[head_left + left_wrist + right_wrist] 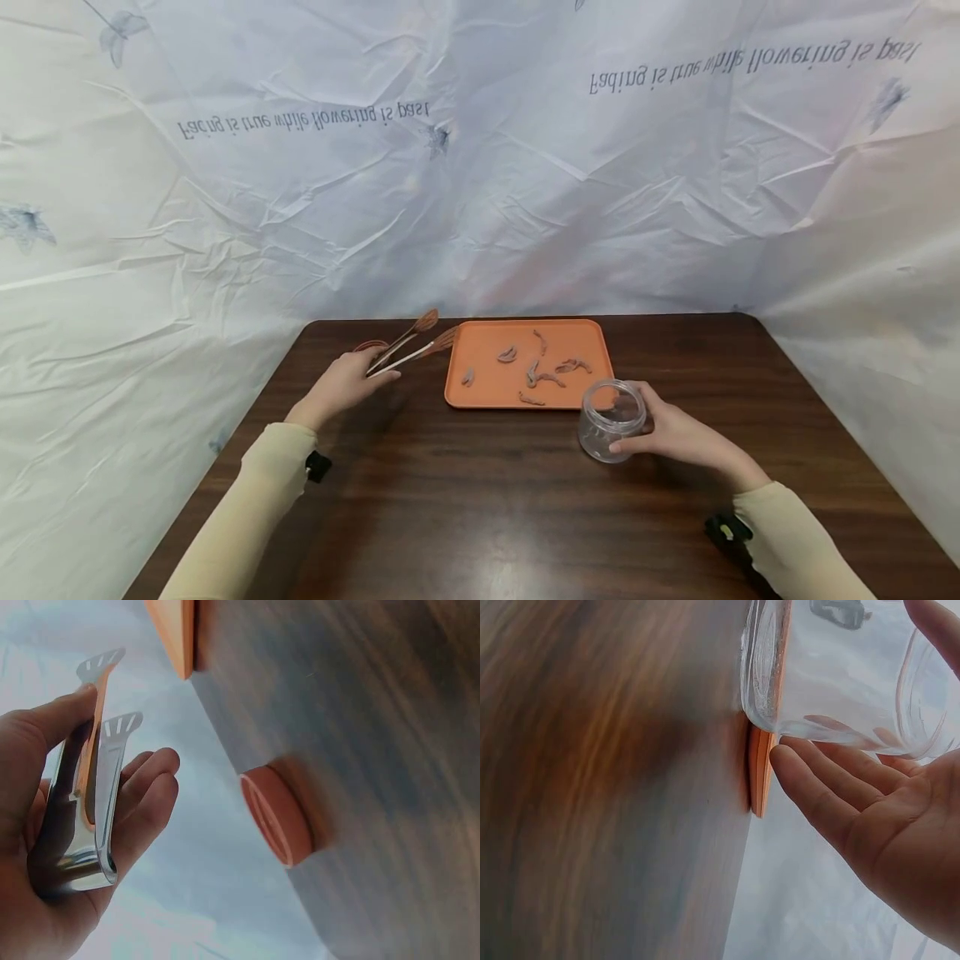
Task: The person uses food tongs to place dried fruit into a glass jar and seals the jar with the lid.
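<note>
Nearest, both forearms are covered by cream sleeves [255, 483], and a small black device [727, 529] is worn at each wrist; the arms are extended over a dark wood-grained table [480, 492]. The hands are kept well apart.

By the right hand [678, 432], a clear jar [600, 437] is gripped, the thumb being placed on its near side and the fingers behind. The jar is held upright, uncovered mouth up, just before the near right corner of the tray; whether its base is fully rested on the table cannot be told.

By the left hand [345, 383], metal tongs [75, 859] are clasped between thumb and fingers above the left part of the table. Their two slotted ends are spread apart and pointed toward the tray's left edge.

Farther on, an orange tray [480, 337] is set near the middle of the table's far edge. Several shrivelled brown pieces [507, 355] are scattered over it, one being set apart near the left edge.

Toward the table's far left corner, a round red-orange lid [289, 814] is seen beyond the left hand, by which it is partly hidden in the head view.

Behind the far edge, a creased pale cloth [480, 208] is hung, printed with flipped lettering and bluish flowers.
</note>
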{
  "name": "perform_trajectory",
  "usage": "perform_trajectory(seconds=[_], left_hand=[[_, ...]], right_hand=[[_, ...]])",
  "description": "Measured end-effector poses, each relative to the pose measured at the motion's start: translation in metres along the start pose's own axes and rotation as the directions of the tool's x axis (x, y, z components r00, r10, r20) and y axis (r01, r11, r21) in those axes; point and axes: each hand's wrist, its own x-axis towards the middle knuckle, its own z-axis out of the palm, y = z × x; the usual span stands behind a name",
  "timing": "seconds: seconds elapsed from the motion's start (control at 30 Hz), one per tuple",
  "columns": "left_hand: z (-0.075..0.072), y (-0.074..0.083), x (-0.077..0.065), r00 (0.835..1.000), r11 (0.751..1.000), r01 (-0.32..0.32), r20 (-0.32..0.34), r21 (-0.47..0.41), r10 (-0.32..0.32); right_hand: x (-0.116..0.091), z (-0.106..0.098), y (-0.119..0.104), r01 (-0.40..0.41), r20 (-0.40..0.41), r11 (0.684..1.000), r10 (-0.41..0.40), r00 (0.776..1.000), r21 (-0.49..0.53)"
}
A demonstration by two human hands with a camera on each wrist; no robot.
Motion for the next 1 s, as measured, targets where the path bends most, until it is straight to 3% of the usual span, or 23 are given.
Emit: perform_trajectory(seconds=[0.17,0.3,0.6,1.0], left_hand=[[-0.002,0.008,0.001,0.997,0.996,-0.076,0.021,0.048,0.075],[-0.001,0.014,0.002,0.99,0.991,-0.121,0.075,0.052,0.117],[0.005,0.018,0.0,0.978,0.991,-0.133,0.165,0.012,0.129],[0.016,0.014,-0.003,0.972,0.989,-0.147,0.187,0.022,0.14]], right_hand=[[0.004,0.006,-0.001,0.02,0.011,1.0,-0.02,1.0,0.0],[0.008,0.009,-0.002,0.035,0.024,0.999,-0.035,0.999,-0.009],[0.015,0.017,-0.007,0.048,0.044,0.999,-0.048,0.998,0.002],[0.02,0.024,-0.014,0.062,0.072,0.998,-0.064,0.995,0.03]])
